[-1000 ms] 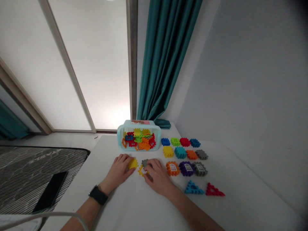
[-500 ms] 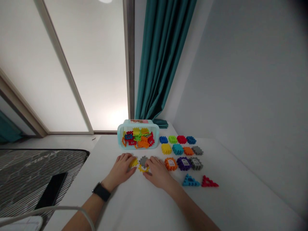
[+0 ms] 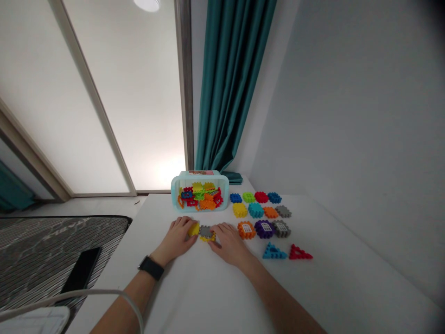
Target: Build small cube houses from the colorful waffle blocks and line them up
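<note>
the grey interlocking toy piece (image 3: 206,231) lies over a yellow open-frame piece (image 3: 207,240) on the white tabletop (image 3: 194,287), between the two hands. the hands are apart but close in from either side. the left hand (image 3: 178,239) curves against a yellow block (image 3: 193,228) just beside the grey piece, and the right hand (image 3: 227,243) lies low against the grey piece's right edge; whether either hand actually grips anything, i cannot tell from this view. behind them sits a pale turquoise clear-walled box (image 3: 200,209) heaped with coloured pieces. to the right lie rows of small studded pieces, an orange window piece (image 3: 246,229), a purple window piece (image 3: 264,228), a grey window piece (image 3: 281,228), a blue triangle (image 3: 274,253) and a red triangle (image 3: 299,253). a black watch (image 3: 150,267) sits on the left wrist, and a phone (image 3: 81,276) lies off the table on a striped mat (image 3: 34,243). the likeliest trouble is at the stack: uneven pressure could slide the grey piece off the yellow frame or leave their toothed edges unseated. a careless sideways shift of the right hand could also knock the orange window piece out of its row.
</note>
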Available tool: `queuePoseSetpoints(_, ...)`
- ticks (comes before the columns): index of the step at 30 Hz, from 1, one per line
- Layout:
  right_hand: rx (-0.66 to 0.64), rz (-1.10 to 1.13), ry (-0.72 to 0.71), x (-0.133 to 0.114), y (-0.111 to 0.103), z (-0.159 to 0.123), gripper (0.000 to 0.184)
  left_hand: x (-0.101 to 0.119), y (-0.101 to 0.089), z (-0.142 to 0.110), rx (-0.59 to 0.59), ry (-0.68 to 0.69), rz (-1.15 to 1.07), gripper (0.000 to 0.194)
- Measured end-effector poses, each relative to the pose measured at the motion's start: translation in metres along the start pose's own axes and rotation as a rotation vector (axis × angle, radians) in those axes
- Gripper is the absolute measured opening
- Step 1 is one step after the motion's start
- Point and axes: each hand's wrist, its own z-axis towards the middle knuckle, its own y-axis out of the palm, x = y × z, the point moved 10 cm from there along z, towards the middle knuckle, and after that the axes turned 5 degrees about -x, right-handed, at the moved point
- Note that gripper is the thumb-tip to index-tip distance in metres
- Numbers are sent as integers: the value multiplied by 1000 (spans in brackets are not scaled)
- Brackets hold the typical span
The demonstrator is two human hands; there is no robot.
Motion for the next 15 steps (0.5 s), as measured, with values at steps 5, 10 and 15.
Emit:
queuePoseSetpoints(5,95,316,79,21,-4,-6,30,20,-6,-3,65,126,-36,59)
queuePoseSetpoints(10,148,522,71,25,-6,-8,34,47,-11,0,83,250,-55,33)
queuePoseSetpoints(15,184,680,44,22,-12,-7,26,51,-16,2,109,255,-188,13)
